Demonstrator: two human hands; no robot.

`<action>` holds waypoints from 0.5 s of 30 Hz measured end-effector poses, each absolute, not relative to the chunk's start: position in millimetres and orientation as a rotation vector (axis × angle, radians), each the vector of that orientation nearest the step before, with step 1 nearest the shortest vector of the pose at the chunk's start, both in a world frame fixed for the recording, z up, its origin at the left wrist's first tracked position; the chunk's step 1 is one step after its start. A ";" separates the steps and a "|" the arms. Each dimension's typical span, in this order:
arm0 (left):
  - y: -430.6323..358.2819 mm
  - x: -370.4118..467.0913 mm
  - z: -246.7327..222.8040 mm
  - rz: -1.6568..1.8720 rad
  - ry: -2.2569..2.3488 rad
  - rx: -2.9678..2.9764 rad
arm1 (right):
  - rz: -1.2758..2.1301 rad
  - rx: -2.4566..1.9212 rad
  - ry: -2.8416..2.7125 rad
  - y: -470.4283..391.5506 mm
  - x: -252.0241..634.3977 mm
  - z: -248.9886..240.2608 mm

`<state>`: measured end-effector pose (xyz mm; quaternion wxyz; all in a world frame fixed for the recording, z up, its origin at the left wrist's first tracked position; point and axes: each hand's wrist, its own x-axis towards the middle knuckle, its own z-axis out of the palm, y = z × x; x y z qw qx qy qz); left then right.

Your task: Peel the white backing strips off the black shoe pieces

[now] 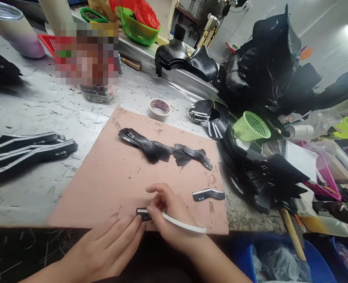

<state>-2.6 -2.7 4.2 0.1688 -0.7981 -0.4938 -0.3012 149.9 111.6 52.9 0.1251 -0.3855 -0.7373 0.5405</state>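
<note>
A small black leather strip (pixel 143 217) with white print lies at the front edge of the pink mat, between my two hands. My left hand (pixel 112 243) has its straight fingers pressed together, their tips on the left end of this strip; its thumb is hidden. With thumb and bent fingers closed, my right hand (pixel 169 216) holds a narrow white tape (pixel 185 225) along the top of the leather strip. The tape's loose end trails right over the wrist. Another black strip with a white edge (pixel 208 194) lies right of my hands.
Black leather pieces (pixel 144 145) lie farther back on the mat (pixel 103 188). White-edged strips (pixel 32 151) are stacked at left. A tape roll (pixel 159 109) stands behind the mat. Black pieces (pixel 256 177) and a green basket (pixel 252 126) crowd the right; a blue bin (pixel 244 255) is below.
</note>
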 end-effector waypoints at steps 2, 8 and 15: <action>-2.1 -2.8 3.1 -0.859 -1.398 -2.255 | 1.538 -1.161 -2.179 112.0 149.4 54.1; 4.1 -4.3 2.4 -0.851 -1.346 -2.299 | 1.337 -1.115 -2.321 108.3 147.4 58.1; 7.8 -3.8 3.6 -0.767 -1.335 -2.341 | 1.076 -1.148 -2.395 116.2 166.0 65.3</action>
